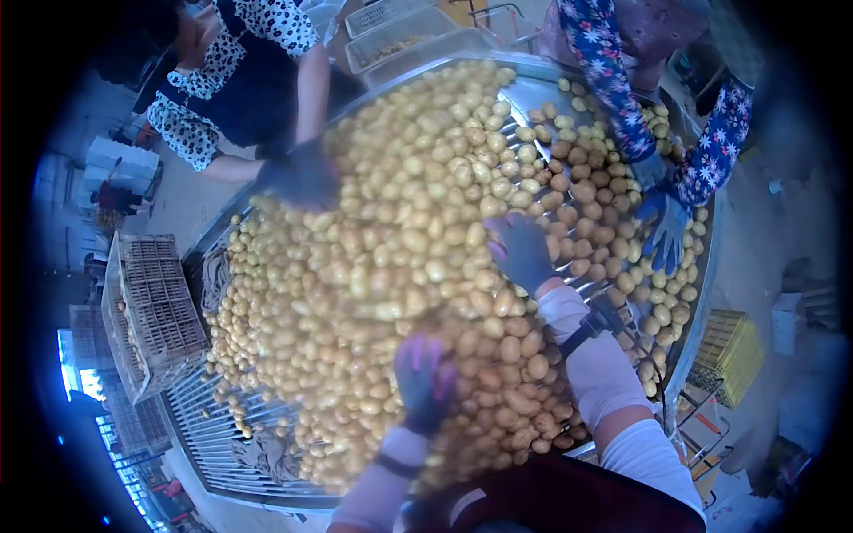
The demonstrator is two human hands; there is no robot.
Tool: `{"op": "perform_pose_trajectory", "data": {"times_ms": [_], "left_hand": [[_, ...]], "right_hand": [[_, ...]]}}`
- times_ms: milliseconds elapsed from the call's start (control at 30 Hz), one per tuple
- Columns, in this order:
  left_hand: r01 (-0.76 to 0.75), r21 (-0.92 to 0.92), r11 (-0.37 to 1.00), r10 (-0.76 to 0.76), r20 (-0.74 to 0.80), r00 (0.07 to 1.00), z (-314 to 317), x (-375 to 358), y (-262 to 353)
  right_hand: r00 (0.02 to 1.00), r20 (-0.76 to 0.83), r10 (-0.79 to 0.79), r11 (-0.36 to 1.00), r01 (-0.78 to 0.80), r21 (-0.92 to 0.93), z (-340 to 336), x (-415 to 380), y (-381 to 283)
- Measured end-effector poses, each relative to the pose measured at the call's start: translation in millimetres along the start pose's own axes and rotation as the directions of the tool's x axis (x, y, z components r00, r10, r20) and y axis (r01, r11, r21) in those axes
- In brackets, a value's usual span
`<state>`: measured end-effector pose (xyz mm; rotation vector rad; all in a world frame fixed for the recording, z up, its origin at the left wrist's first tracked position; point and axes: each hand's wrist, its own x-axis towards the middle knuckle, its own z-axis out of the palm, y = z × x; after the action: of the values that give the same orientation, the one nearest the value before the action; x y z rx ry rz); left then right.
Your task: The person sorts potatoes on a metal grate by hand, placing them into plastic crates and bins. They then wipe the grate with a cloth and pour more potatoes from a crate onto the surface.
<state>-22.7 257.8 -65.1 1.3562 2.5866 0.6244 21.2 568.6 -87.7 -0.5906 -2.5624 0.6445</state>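
A thick layer of small yellow-brown potatoes (pixel 391 240) covers a slatted metal sorting table (pixel 222 435). My left hand (pixel 425 377), in a grey glove with purplish fingertips, rests on the potatoes near the table's front edge; it is blurred, and what its fingers hold cannot be made out. My right hand (pixel 520 249), in a similar glove, lies over potatoes right of the middle, its fingers pointing up and left. Whether it grips one is hidden. Browner potatoes lie to the right of it, over partly exposed slats.
One co-worker's gloved hands (pixel 302 176) are over the potatoes at upper left; another's blue-gloved hands (pixel 665 233) are at the right. A brown crate (pixel 160 306) stands left, a yellow crate (pixel 727 355) right. Grey cloths (pixel 267 455) lie on the slats.
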Motion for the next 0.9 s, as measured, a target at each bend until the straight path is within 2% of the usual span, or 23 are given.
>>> {"op": "perform_pose_trajectory", "data": {"times_ms": [67, 100, 167, 200, 267, 300, 367, 400, 467, 500, 533, 600, 633, 667, 700, 767, 800, 833, 867, 900], "left_hand": [[0.009, -0.139, 0.990, -0.027, -0.126, 0.992, -11.4, 31.7, -9.3], [-0.003, -0.243, 0.970, -0.050, -0.210, 0.977, -22.1, 58.6, -9.4], [-0.114, -0.058, 0.992, 0.093, -0.287, 0.953, -37.7, 101.3, -23.1], [-0.197, 0.226, 0.954, 0.249, -0.233, 0.940, -41.0, 116.7, -31.7], [-0.234, 0.214, 0.948, 0.270, -0.154, 0.951, -17.7, 131.6, -56.0], [-0.261, 0.209, 0.943, 0.287, -0.109, 0.952, -18.3, 139.8, -58.1], [-0.145, 0.167, 0.975, 0.127, 0.111, 0.986, -36.9, 153.4, -48.4], [-0.080, 0.154, 0.985, 0.046, 0.213, 0.976, -44.8, 155.4, -40.5], [-0.034, 0.088, 0.996, 0.013, 0.235, 0.972, -45.1, 131.4, -33.8], [-0.021, 0.056, 0.998, 0.007, 0.239, 0.971, -47.9, 121.8, -31.9], [0.027, -0.025, 0.999, -0.022, 0.181, 0.983, -52.0, 111.6, -31.4], [0.114, -0.203, 0.973, -0.101, 0.069, 0.992, -57.1, 85.3, -32.4], [0.152, -0.294, 0.944, -0.152, 0.024, 0.988, -58.5, 68.6, -32.9], [0.157, -0.428, 0.890, -0.221, -0.102, 0.970, -43.0, 52.3, -48.2], [0.215, -0.477, 0.852, -0.275, -0.057, 0.960, -46.7, 35.6, -51.4], [0.324, -0.555, 0.766, -0.366, 0.037, 0.930, -59.8, 4.7, -58.5], [0.279, -0.456, 0.845, -0.319, -0.011, 0.948, -64.9, -5.0, -64.1], [0.233, -0.348, 0.908, -0.266, -0.049, 0.963, -68.5, -16.3, -69.8], [0.188, -0.234, 0.954, -0.211, -0.077, 0.974, -70.1, -30.7, -73.5], [0.173, -0.192, 0.966, -0.186, -0.053, 0.981, -65.5, -46.5, -75.8]], "right_hand": [[0.997, 0.012, 0.078, 0.992, -0.078, 0.103, 8.0, -0.5, -1.4], [0.994, -0.049, 0.096, 0.973, -0.084, 0.213, 8.3, -2.3, -4.0], [0.973, -0.168, 0.156, 0.901, -0.071, 0.428, 1.4, -11.5, -20.0], [0.978, -0.178, 0.105, 0.910, -0.022, 0.414, -6.0, -19.2, -35.6], [0.985, -0.174, 0.011, 0.915, 0.060, 0.400, -19.2, -47.5, -73.6], [0.996, -0.078, -0.054, 0.944, 0.076, 0.321, -16.3, -61.4, -76.7], [0.979, 0.122, -0.166, 0.977, 0.146, 0.156, -9.5, -85.4, -66.8], [0.990, 0.045, -0.136, 0.990, 0.135, 0.032, -6.6, -80.7, -52.9], [0.998, -0.060, 0.035, 0.991, -0.026, 0.131, -11.3, -72.9, -13.7], [0.995, -0.096, 0.023, 1.000, -0.025, -0.014, -8.7, -68.5, 8.2], [0.992, -0.127, 0.007, 0.987, -0.027, -0.159, -8.4, -64.7, 24.4], [0.963, -0.236, 0.133, 0.976, -0.168, -0.135, -22.6, -52.4, 33.3], [0.953, -0.261, 0.154, 0.985, -0.169, -0.036, -20.6, -53.5, 25.4], [0.942, -0.286, 0.175, 0.985, -0.163, 0.065, -22.0, -52.5, 13.0], [0.930, -0.311, 0.195, 0.975, -0.150, 0.164, -23.3, -51.8, 0.8], [0.973, -0.225, 0.059, 0.922, 0.034, 0.386, -11.6, -54.9, -63.1], [0.979, -0.187, -0.080, 0.881, 0.157, 0.447, -12.8, -54.5, -97.7], [0.977, 0.028, -0.214, 0.871, 0.177, 0.458, -7.5, -57.7, -119.0], [0.957, 0.085, -0.276, 0.884, 0.218, 0.415, 8.6, -61.2, -137.2], [0.931, 0.284, -0.229, 0.952, 0.154, 0.264, 21.6, -64.5, -149.4]]}}
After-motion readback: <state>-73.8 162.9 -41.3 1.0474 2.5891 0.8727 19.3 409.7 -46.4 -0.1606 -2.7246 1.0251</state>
